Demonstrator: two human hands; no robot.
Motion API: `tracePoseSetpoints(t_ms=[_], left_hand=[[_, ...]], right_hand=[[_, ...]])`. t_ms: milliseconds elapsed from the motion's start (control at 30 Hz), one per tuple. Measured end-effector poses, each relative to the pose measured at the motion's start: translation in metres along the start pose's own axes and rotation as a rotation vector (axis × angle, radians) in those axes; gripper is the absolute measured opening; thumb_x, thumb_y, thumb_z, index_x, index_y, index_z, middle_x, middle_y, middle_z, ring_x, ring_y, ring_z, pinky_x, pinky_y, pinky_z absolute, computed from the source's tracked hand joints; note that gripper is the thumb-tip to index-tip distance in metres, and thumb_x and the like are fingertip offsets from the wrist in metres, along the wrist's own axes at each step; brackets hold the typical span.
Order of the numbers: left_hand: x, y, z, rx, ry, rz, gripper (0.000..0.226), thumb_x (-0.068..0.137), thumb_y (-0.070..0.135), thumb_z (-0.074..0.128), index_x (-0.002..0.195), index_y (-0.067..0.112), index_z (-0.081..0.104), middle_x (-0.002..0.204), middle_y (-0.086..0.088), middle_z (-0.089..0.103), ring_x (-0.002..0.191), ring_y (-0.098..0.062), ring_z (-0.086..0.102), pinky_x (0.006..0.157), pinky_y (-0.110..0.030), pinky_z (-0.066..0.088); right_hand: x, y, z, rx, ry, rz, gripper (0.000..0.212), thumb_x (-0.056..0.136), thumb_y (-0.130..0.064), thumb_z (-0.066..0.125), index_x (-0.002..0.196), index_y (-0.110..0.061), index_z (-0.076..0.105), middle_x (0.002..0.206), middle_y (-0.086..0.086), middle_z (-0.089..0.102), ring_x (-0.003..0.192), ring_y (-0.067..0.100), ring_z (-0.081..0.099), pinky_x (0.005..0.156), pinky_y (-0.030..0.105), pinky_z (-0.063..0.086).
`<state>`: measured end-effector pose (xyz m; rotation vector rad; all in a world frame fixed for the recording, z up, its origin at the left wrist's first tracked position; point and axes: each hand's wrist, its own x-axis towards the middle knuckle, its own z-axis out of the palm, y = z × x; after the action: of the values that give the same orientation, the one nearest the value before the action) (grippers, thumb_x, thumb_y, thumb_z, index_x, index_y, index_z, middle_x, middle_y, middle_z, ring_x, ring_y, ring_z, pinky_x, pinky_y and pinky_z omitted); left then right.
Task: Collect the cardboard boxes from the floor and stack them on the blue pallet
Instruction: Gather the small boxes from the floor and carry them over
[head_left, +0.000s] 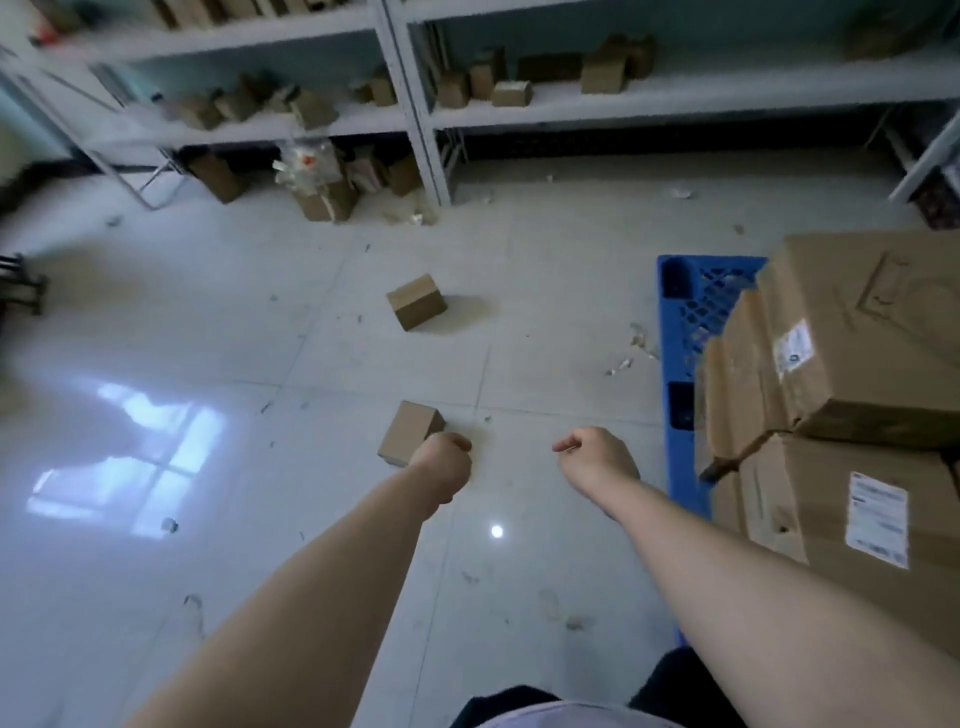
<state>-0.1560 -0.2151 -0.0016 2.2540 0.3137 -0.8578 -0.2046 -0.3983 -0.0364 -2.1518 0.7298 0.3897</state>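
Left hand (444, 458) curled at the near box (407, 430) corner, left of the blue pallet (693, 296) — grip unclear; right hand (597, 453) curled, empty.

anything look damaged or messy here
Yes. The big box on the blue pallet is crushed and torn open along its lower edge. Torn scraps lie on the floor beside the pallet, and small boxes on the shelf sit jumbled at odd angles.
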Motion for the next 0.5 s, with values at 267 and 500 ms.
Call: tracePoseSetpoints(t_ms=[267, 500], left_hand=[[0.05, -0.047, -0.094, -0.162, 0.088, -0.138, 0.036, 0.097, 0.01, 0.04, 0.131, 0.015, 0.051, 0.121, -0.014, 0.056, 0.105, -0.028, 0.061, 0.072, -0.033, 0.05], [0.126, -0.029, -0.169, -0.182, 0.083, -0.154, 0.042, 0.095, 0.008, 0.039, 0.135, 0.014, 0.049, 0.118, -0.008, 0.059, 0.099, -0.023, 0.061, 0.071, -0.03, 0.05]], right_hand=[[0.039, -0.098, 0.078, -0.093, -0.084, -0.075, 0.022, 0.087, -0.018, 0.049, 0.09, -0.031, 0.066, 0.115, -0.005, 0.066, 0.103, 0.022, 0.062, 0.083, 0.026, 0.049], [0.109, -0.171, 0.127, -0.133, -0.198, -0.055, 0.031, 0.09, -0.013, 0.043, 0.102, -0.03, 0.066, 0.125, -0.004, 0.061, 0.104, 0.023, 0.061, 0.086, 0.029, 0.051]])
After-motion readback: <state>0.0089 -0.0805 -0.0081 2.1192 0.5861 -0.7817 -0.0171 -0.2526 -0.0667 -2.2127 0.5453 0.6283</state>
